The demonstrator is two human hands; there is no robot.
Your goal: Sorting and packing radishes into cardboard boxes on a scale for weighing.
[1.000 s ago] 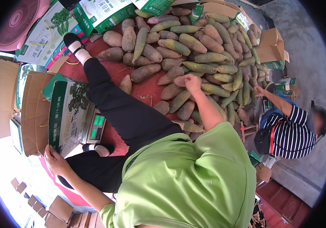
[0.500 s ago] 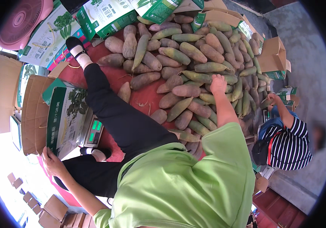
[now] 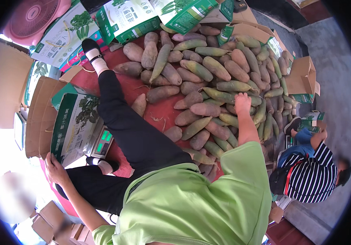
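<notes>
My right hand reaches out over a heap of green radishes, its fingers curled round the end of one green radish in the pile. My left hand grips the near edge of an open green-and-white carton, thumb on its lip. The carton stands on a scale with lit green digits. What lies inside the carton is hidden by its wall.
Printed cartons line the far side, beside a pink fan. Open brown boxes stand at the right. A person in a striped shirt sits at the right. My legs stretch across the red floor covering.
The view has shifted slightly. My hands hold nearly the same places. The person at the right has drawn an arm back from the heap, and a blurred figure now appears at the lower left.
</notes>
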